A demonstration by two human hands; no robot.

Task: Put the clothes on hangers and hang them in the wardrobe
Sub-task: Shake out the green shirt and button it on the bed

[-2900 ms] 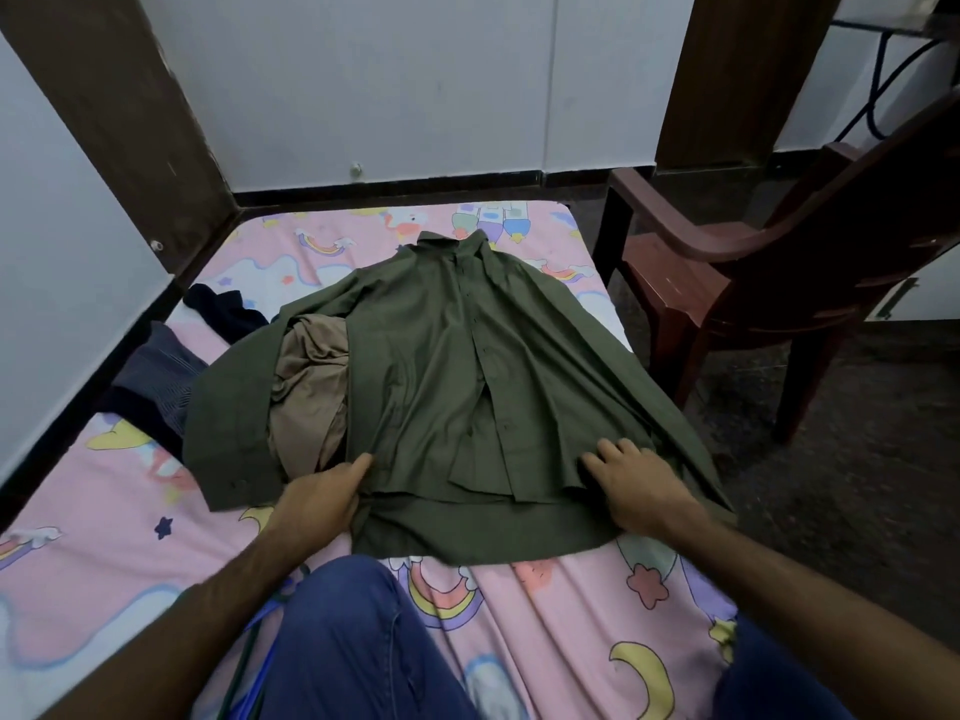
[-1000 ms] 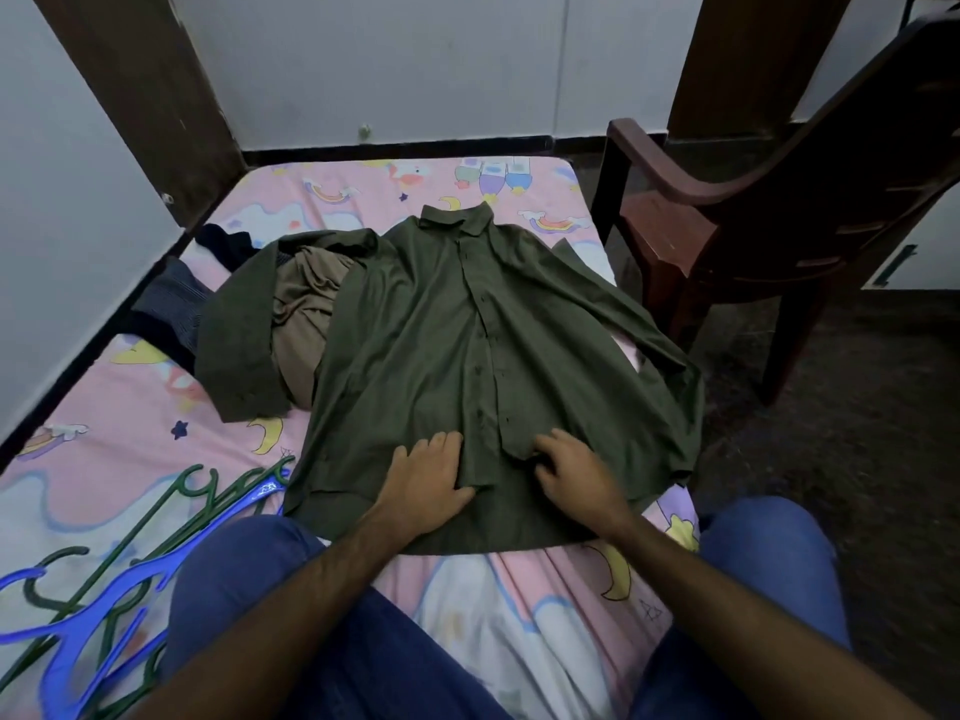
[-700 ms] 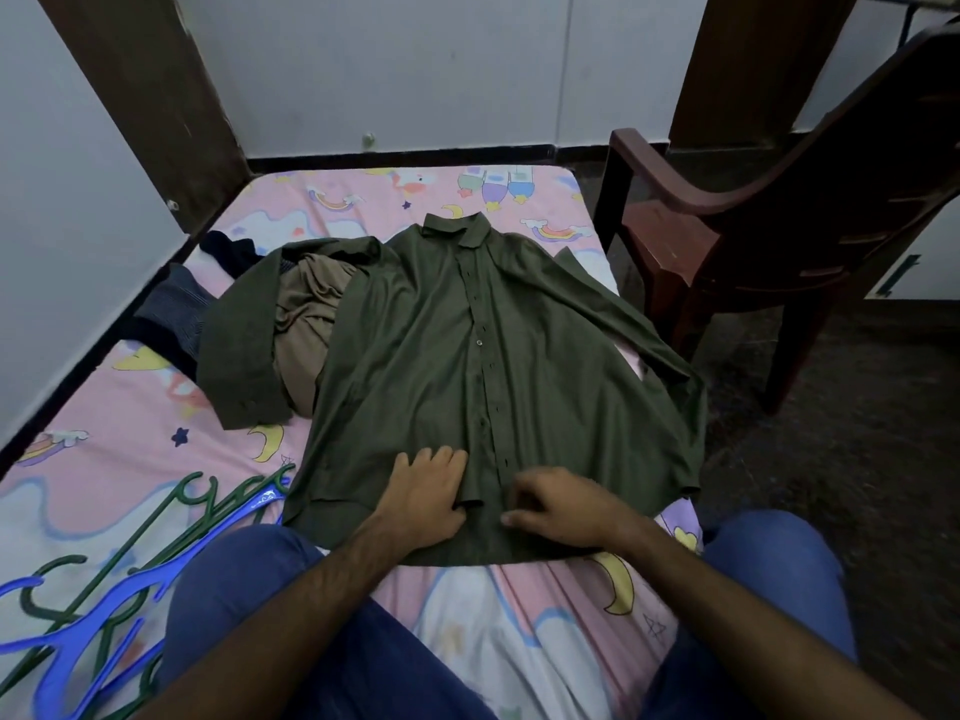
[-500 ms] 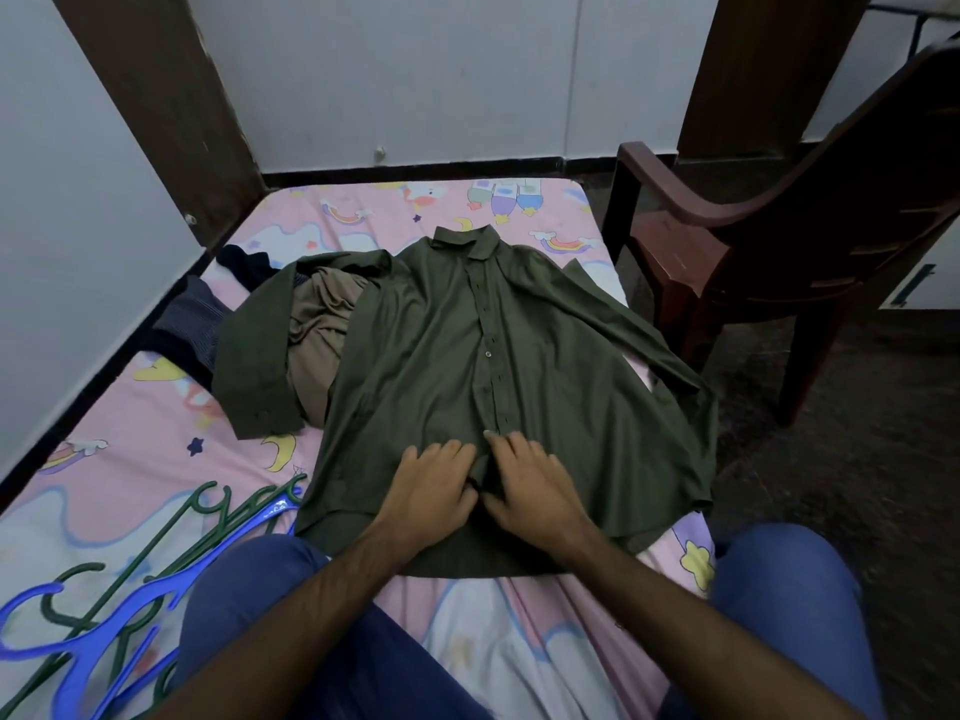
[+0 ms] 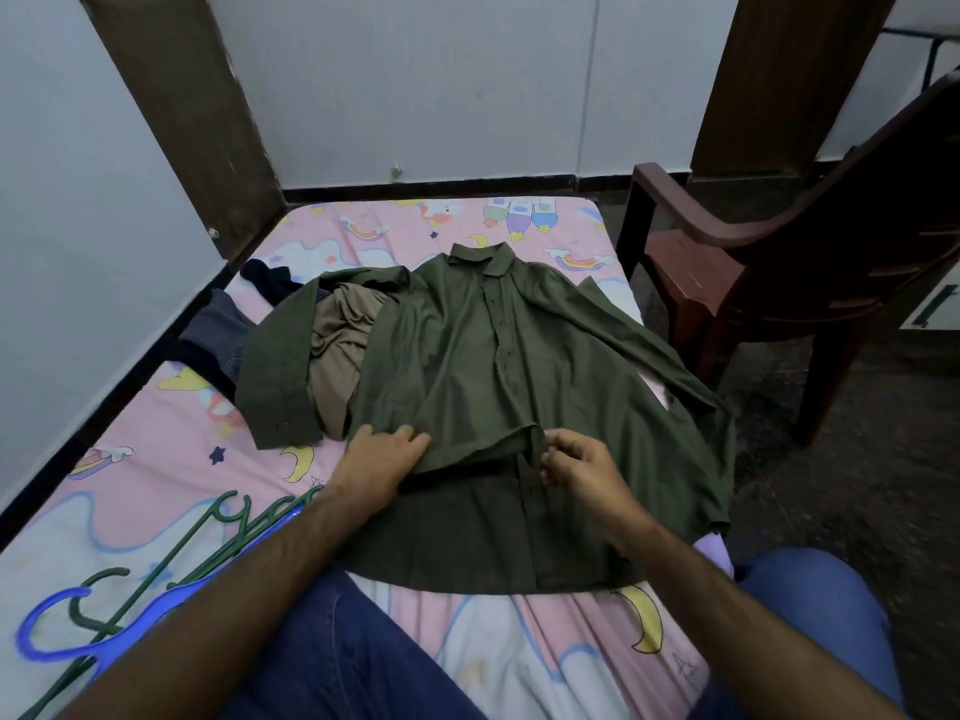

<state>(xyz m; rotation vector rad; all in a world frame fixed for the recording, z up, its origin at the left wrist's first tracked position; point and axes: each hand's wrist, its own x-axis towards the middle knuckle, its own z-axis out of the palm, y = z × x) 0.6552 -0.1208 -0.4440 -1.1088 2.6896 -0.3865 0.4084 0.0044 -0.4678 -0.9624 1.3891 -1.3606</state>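
- The right hand point(image 5: 582, 467) pinched the button edge of the green shirt point(image 5: 519, 376) between thumb and curled fingers, near the lower middle of the front.
- The left hand point(image 5: 382, 457) lay just to the left of it with its fingers loosely straight, on the lifted hem of the left front panel (it seemed to slide under the cloth, but I cannot tell this for sure).
- The shirt lay spread flat on the bed point(image 5: 156, 491) directly beyond both hands, collar far away, one sleeve reaching to the right.
- I judged the cloth light, soft and limp; it would fold and sag when lifted, so the shoulders near the collar were the better place to hold it for a hanger.
- Left of the left hand, close to the person's knee, lay the hangers point(image 5: 135, 610), green and blue, touching each other.
- Beyond the left hand, a tan garment point(image 5: 340, 350) sat partly under the shirt's sleeve, and dark clothes point(image 5: 218, 335) lay further left.
- No container was in view; the wardrobe was not visible.
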